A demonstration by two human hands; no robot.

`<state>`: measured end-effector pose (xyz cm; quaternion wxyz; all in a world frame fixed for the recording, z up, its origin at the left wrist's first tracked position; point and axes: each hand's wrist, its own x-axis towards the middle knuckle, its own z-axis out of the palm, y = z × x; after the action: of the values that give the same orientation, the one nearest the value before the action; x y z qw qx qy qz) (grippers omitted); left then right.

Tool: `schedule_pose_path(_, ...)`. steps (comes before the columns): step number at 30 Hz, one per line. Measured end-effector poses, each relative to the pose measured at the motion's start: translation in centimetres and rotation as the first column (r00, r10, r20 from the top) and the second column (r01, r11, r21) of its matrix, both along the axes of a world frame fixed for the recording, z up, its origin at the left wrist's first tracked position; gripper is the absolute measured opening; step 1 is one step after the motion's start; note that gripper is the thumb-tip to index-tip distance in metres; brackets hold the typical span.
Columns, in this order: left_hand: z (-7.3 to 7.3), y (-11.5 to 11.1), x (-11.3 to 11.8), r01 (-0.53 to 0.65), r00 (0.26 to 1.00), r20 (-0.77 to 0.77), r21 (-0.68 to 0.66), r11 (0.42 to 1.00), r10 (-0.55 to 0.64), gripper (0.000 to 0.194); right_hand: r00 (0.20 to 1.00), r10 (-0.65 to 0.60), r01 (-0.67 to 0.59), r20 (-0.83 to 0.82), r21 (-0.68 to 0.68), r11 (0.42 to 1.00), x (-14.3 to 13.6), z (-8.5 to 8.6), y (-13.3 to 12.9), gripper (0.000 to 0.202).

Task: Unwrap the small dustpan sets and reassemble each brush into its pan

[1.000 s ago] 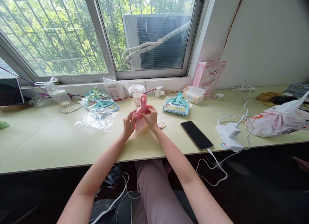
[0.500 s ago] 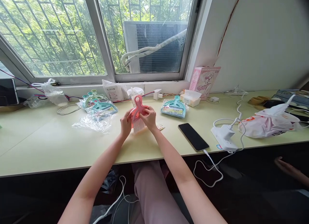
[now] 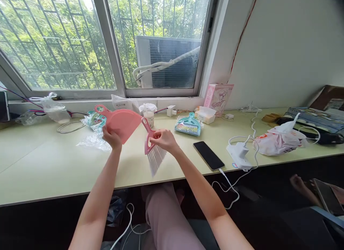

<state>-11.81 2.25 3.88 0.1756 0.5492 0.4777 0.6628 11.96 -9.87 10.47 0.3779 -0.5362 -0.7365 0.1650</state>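
Observation:
My left hand (image 3: pixel 112 137) grips a pink dustpan (image 3: pixel 125 122) by its lower edge, its looped handle pointing up and left. In my right hand (image 3: pixel 163 139) is a small pink hand brush (image 3: pixel 148 138), held above the table with its pale bristles hanging down. Dustpan and brush are apart, with the brush handle's tip close to the pan's right corner. Behind the dustpan, partly hidden, lie green dustpan sets (image 3: pixel 94 121) in clear plastic. Another wrapped teal dustpan set (image 3: pixel 189 125) lies to the right of the brush.
A black phone (image 3: pixel 209 155) on a cable lies near the front edge, beside a white power strip (image 3: pixel 239 156). A lidded cup (image 3: pixel 149 117) stands behind the brush. Farther right are a tissue pack (image 3: pixel 205 114), a pink box (image 3: pixel 219 99) and a white bag (image 3: pixel 278 138). Another person's hand (image 3: pixel 298 183) shows at right.
The pink brush and dustpan, together before, are now separated. My left hand has moved left with the dustpan; my right hand holds the brush lower. The view has shifted slightly.

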Motion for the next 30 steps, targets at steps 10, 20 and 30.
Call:
schedule_pose_path(10, -0.3, -1.4, -0.1, 0.428, 0.856, 0.033, -0.602, 0.674, -0.515, 0.040, 0.764, -0.178, 0.348, 0.620, -0.165, 0.923, 6.5, 0.2, 3.8, 0.026)
schedule_pose_path(20, -2.2, 0.3, -2.0, 0.261, 0.776, -0.387, -0.521, 0.813, -0.497, 0.053, 0.760, -0.180, 0.421, 0.625, -0.263, 0.868, 10.2, -4.6, 7.7, 0.021)
schedule_pose_path(30, -1.3, -0.1, -1.9, 0.339, 0.864, -0.064, -0.660, 0.671, -0.500, 0.048, 0.709, -0.292, 0.496, 0.642, -0.160, 0.854, 11.6, -5.0, 5.9, 0.023)
